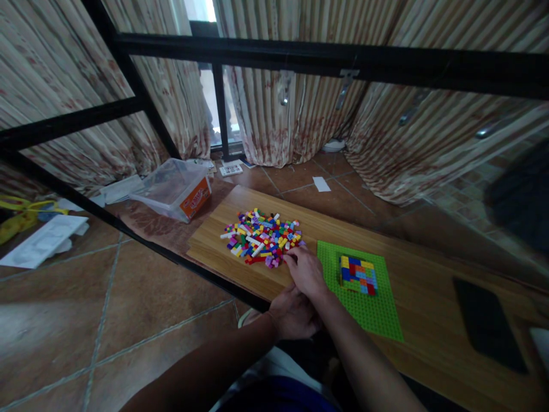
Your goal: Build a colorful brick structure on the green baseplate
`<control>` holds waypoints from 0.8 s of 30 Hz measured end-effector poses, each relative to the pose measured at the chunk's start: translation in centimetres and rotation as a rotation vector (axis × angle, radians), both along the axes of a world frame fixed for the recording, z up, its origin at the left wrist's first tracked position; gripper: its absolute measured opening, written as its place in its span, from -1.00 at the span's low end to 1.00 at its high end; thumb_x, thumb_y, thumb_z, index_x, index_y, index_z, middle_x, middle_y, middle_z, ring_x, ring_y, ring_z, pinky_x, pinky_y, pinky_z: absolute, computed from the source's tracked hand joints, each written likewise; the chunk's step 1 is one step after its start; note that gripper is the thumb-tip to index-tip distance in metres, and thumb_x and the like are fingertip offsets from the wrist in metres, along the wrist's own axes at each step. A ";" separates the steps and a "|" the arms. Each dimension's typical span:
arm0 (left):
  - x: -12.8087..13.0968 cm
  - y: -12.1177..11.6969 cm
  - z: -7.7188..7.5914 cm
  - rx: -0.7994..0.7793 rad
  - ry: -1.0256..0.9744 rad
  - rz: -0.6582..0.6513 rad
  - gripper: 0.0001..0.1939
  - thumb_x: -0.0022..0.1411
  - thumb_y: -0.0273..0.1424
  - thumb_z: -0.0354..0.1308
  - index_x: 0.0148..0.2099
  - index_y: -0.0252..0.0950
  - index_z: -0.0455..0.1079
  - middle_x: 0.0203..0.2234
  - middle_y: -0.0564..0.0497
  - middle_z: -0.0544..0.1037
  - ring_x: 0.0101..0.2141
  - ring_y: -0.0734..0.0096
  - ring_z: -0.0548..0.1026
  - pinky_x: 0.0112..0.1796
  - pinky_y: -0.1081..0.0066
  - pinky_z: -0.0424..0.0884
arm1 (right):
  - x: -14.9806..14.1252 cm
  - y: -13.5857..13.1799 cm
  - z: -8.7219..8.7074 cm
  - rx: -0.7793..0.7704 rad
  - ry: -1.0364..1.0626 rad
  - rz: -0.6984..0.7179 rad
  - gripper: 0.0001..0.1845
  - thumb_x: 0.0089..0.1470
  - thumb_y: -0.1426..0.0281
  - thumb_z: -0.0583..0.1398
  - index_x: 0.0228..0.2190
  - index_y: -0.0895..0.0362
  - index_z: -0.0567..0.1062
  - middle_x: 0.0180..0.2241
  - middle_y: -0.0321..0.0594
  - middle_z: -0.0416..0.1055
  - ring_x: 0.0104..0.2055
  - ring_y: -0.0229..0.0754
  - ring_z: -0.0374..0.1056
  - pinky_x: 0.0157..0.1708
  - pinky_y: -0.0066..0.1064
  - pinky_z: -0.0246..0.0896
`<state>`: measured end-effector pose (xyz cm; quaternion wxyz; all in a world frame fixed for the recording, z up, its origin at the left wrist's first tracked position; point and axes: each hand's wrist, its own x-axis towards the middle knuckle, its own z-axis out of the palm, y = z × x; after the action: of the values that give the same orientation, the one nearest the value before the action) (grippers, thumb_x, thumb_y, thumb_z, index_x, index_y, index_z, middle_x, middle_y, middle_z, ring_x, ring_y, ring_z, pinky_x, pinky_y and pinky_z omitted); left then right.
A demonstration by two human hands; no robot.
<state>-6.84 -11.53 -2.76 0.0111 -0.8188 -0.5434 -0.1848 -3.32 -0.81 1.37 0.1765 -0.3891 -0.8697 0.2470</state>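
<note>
My right hand (306, 272) reaches to the near right edge of a pile of small coloured toy bricks (261, 234) on the wooden board. Its thumb and fingers come together at the bricks; whatever is between them is too small to make out. Below it, my left hand (295, 316) lies close to the right wrist, which crosses over it. The left fingers are mostly hidden. To the right of the hands lies a green studded baseplate (386, 315), bearing a low block of multicoloured bricks (358, 274) with a rectangular outline.
A clear plastic box (160, 189) with an orange label stands beyond the board's left end. A dark flat object (489, 323) rests on the wooden board (420, 286) at right. A black metal frame (300, 54) runs across the view before curtains (295, 120). White packaging (40, 240) lies left.
</note>
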 end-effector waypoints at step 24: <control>0.1 0.0 0.7 -0.006 0.037 0.030 -0.53 0.30 -0.21 -0.04 0.18 -0.28 0.31 0.10 -0.09 0.46 0.16 0.02 0.28 0.19 0.06 0.09 | 0.7 -0.1 -0.3 -0.012 0.013 -0.027 -0.91 0.03 0.43 0.20 -0.34 0.07 0.48 -0.24 -0.21 0.44 -0.21 -0.16 0.37 -0.17 -0.34 0.22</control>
<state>-6.77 -11.53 -2.06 0.0214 -0.8140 -0.5557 -0.1677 -2.60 -0.95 1.04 0.1831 -0.4001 -0.8618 0.2523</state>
